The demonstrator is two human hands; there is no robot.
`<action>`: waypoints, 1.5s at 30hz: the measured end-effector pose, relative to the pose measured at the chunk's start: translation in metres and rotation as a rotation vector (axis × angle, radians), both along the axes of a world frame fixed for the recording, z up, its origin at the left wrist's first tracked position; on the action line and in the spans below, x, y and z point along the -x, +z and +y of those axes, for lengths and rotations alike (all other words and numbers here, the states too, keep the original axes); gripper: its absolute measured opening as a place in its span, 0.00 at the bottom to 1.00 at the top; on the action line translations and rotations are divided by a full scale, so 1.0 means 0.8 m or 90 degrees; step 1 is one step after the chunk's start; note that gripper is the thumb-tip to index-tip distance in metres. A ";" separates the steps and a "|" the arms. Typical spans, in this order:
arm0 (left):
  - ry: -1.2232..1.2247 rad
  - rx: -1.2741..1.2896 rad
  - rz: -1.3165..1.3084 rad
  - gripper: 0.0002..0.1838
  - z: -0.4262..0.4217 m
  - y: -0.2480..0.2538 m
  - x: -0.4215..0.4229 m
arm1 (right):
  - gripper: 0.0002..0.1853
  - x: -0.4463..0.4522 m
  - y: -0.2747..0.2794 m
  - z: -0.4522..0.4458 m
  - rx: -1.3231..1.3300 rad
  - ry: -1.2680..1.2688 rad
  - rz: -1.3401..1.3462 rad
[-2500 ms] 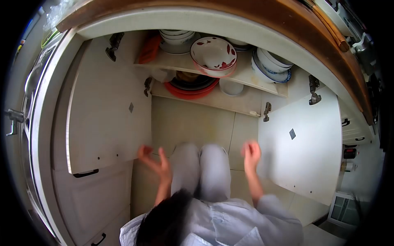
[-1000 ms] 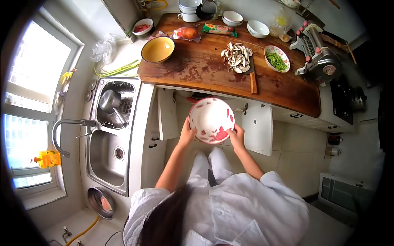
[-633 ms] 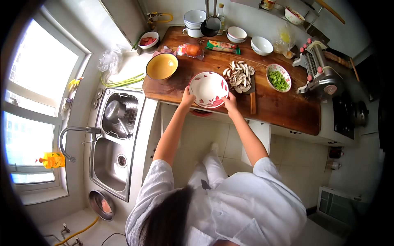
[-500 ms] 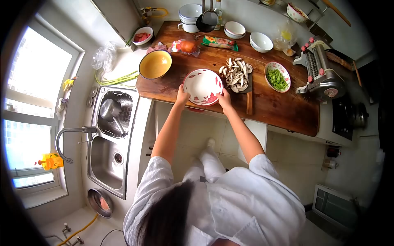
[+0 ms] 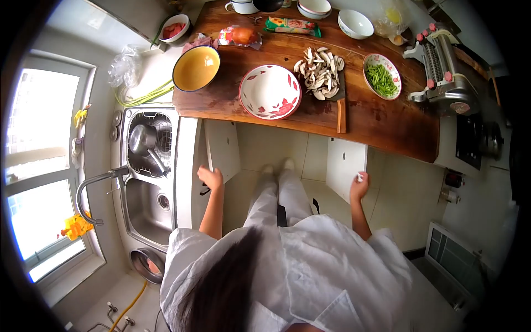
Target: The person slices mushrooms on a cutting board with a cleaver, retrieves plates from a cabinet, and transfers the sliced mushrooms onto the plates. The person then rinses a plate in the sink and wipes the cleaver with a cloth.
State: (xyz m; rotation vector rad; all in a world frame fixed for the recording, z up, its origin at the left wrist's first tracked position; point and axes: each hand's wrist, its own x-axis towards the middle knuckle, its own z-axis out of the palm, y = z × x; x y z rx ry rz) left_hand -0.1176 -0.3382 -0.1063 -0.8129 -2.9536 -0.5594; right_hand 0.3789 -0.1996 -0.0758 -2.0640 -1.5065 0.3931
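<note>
My left hand is at the near corner of the left cabinet door, its bent fingers and thumb around the edge. On the other side, my right hand grips the outer edge of the right cabinet door. Both doors stand open below the counter. A white bowl with a red rim and red leaf pattern rests upright near the front edge of the wooden counter, with neither hand touching it.
A yellow bowl, sliced mushrooms, a knife and a bowl of chopped greens are on the counter. A pasta machine stands at the right. The sink is left, with a pot in its rack.
The red-rimmed bowl has gone from the cabinet shelf onto the counter and is released. Both hands have come back down and apart, to the cabinet doors.
</note>
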 end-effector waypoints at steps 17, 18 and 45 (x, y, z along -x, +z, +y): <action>-0.099 0.161 -0.410 0.23 0.098 -0.068 -0.115 | 0.15 0.120 -0.097 -0.054 0.329 0.010 0.142; -0.080 0.146 -0.428 0.24 0.129 -0.077 -0.127 | 0.15 0.159 -0.109 -0.036 0.313 -0.023 0.164; -0.270 -0.203 -0.294 0.11 0.303 0.175 -0.037 | 0.14 0.280 0.157 0.205 0.064 0.257 0.302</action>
